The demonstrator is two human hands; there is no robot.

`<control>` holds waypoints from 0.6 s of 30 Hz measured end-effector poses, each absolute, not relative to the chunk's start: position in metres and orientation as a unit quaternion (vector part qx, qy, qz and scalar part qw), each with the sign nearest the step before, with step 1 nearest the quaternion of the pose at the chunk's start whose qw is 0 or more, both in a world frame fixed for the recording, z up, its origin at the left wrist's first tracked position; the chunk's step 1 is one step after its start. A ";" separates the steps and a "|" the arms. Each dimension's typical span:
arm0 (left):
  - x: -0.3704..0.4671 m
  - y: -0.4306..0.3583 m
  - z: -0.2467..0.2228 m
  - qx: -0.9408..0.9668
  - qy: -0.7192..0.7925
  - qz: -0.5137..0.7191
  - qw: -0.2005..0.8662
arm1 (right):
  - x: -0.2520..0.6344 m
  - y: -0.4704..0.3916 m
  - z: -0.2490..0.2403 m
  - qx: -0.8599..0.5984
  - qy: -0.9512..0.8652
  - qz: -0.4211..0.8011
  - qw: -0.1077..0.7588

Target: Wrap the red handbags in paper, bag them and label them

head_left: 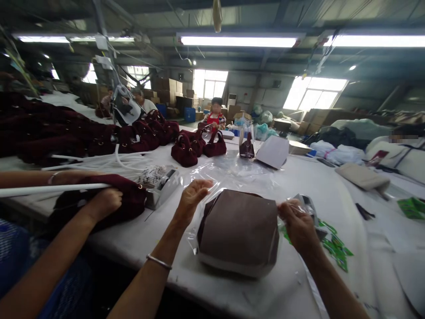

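The 2 hands, left [192, 201] and right [298, 221], pinch opposite sides of a clear plastic bag [193, 237] around a boxy brown package [241, 230] on the white table [318, 186] (green packets [337, 248] lie near the right hand). Maroon handbags [184, 151] stand beyond.

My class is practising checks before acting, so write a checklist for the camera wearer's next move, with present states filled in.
1. Left hand grips the clear plastic: ok, finger and thumb pinch it.
2. Right hand grips plastic alone: cannot tell; it is at the upper right corner of the brown item.
3. Brown item fully inside the plastic: cannot tell; the film is see-through.
4. Green packets well away from the right hand: not ok, they lie close beside it.
5. Co-worker's hand out of the way: ok, it is at a dark red bag.
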State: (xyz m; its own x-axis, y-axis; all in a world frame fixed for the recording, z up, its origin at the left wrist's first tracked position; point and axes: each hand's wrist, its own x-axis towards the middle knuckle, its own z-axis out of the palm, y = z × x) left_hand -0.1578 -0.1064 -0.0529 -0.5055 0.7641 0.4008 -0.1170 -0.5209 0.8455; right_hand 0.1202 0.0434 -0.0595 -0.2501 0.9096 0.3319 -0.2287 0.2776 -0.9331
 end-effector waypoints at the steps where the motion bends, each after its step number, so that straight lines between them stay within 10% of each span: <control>1: -0.163 -0.109 -0.053 0.404 0.410 0.770 0.274 | 0.121 0.044 -0.060 -0.296 -0.593 0.510 0.548; 18: -0.165 -0.117 -0.034 0.362 0.463 0.791 0.168 | 0.124 0.045 -0.055 -0.280 -0.585 0.520 0.556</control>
